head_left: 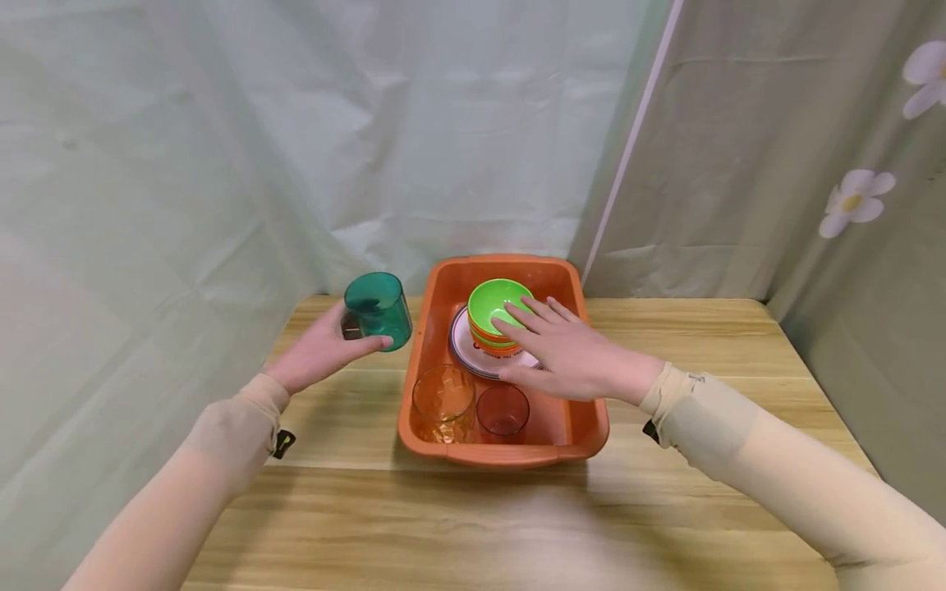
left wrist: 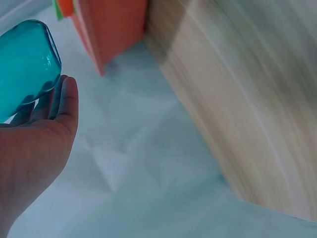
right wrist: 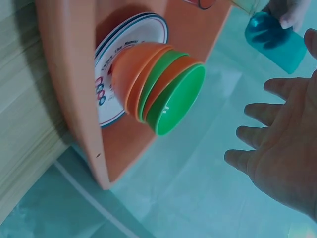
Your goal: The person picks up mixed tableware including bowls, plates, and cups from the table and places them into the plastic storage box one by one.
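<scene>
My left hand (head_left: 323, 343) grips a teal see-through cup (head_left: 380, 312) upright, left of the orange basin (head_left: 599, 423); the fingers wrap behind it and the thumb lies along its near side. In the left wrist view the teal cup (left wrist: 25, 67) rests against the curved fingers. My right hand (head_left: 565, 349) is spread with straight fingers over the basin's right side, holding nothing. Beneath and left of it stands a stack of green and orange bowls (head_left: 498, 308) on white plates (head_left: 461, 349) with printed rims. The right wrist view shows the bowls (right wrist: 173, 99) apart from the fingertips.
Inside the basin's near end are a clear amber-looking glass (head_left: 443, 402) and a reddish see-through cup (head_left: 503, 412). The basin stands on a wooden table (head_left: 332, 509). Pale curtains (head_left: 473, 123) hang behind the table and along both sides.
</scene>
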Demonstrator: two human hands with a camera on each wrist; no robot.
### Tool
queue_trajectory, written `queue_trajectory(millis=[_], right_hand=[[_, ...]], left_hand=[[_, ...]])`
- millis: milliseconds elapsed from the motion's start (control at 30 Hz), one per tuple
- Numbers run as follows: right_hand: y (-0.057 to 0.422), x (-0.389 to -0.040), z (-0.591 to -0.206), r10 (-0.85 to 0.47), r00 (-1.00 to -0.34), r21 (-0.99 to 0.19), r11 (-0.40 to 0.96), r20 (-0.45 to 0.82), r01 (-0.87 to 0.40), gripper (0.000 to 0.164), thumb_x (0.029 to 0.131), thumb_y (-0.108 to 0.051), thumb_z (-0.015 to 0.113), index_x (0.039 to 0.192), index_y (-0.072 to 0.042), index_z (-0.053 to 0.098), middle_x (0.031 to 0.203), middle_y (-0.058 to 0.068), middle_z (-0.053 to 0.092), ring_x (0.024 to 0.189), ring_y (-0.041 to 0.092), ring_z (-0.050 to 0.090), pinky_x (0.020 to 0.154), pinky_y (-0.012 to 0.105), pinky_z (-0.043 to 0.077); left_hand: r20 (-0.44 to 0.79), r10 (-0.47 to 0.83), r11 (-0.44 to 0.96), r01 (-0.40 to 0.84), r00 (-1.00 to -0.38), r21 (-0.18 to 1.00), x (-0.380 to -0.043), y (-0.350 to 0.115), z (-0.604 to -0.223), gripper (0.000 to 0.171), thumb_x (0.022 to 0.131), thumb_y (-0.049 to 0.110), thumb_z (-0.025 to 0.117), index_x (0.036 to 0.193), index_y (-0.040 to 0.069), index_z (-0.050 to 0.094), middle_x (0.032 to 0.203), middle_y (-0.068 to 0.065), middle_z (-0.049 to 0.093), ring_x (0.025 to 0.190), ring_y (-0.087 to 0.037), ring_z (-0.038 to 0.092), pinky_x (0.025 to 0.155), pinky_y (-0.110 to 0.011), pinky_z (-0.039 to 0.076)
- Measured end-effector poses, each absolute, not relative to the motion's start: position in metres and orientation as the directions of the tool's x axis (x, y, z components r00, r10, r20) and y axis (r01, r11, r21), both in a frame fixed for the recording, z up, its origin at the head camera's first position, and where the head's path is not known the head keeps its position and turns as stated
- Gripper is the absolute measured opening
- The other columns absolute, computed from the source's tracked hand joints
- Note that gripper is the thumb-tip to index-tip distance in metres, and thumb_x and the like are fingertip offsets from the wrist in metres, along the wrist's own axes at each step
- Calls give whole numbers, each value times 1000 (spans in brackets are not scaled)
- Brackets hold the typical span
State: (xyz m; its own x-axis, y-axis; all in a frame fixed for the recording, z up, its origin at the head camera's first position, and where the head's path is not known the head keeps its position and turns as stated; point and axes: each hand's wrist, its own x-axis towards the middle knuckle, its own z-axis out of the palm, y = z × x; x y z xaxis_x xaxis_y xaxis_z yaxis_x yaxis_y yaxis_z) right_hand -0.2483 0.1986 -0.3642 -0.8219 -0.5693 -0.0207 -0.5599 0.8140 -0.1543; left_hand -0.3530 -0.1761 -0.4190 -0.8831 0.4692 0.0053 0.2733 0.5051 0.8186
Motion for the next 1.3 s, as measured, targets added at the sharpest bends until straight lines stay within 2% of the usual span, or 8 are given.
queue_trajectory(millis=[167, 400, 600, 733, 933, 1100, 1300], right_hand=[[211, -243, -365, -570, -822, -145, 814, -6, -563, 78, 103, -68, 37, 164, -20, 27, 169, 7, 17, 156, 33, 6, 125, 52, 4], [228, -234, -367, -567, -824, -146, 814, 4, -562, 79, 103, -67, 39, 164, -18, 27, 169, 10, 18, 157, 32, 5, 124, 54, 5], [241, -225, -369, -547, -837, -152, 827, 6, -541, 80, 102, -69, 39, 165, -23, 22, 171, 5, 11, 157, 31, 4, 124, 55, 5], [249, -220, -370, -538, -843, -159, 831, 14, -533, 78, 102, -67, 41, 164, -21, 26, 171, 4, 12, 157, 32, 5, 124, 55, 6], [259, -212, -372, -503, -864, -160, 854, -13, -495, 80, 101, -69, 41, 163, -19, 29, 170, 8, 18, 156, 33, 7, 124, 54, 7], [267, -206, -374, -475, -879, -168, 871, -45, -462, 82, 100, -72, 39, 164, -22, 27, 170, 6, 16, 157, 32, 5, 125, 53, 7], [277, -198, -375, -467, -884, -186, 872, -31, -454, 81, 101, -68, 43, 164, -19, 28, 170, 6, 19, 156, 34, 6, 123, 56, 11]], left_hand=[[14, 500, 458, 278, -866, 845, -344, -163, -407, 80, 87, 50, 80, 151, 22, 41, 138, -5, 57, 125, -29, 57, 102, -51, 49], [35, 560, 389, 300, -828, 871, -336, -136, -395, 75, 87, 40, 84, 147, 17, 45, 133, -6, 61, 118, -27, 62, 98, -47, 52], [54, 626, 330, 328, -778, 885, -329, -110, -384, 75, 87, 36, 84, 148, 21, 45, 131, -2, 63, 117, -24, 62, 100, -45, 51], [69, 659, 326, 367, -749, 871, -323, -95, -378, 73, 86, 39, 84, 146, 24, 47, 128, 0, 63, 115, -22, 62, 100, -45, 50], [66, 700, 321, 396, -711, 860, -315, -72, -371, 69, 84, 37, 86, 140, 18, 50, 124, -2, 64, 110, -20, 63, 98, -40, 51], [52, 714, 355, 425, -698, 833, -309, -55, -368, 67, 83, 36, 86, 136, 15, 51, 118, -2, 65, 102, -20, 63, 91, -40, 53], [53, 758, 303, 423, -650, 854, -302, -38, -366, 69, 82, 35, 88, 137, 14, 52, 121, 0, 66, 108, -18, 65, 97, -40, 53]])
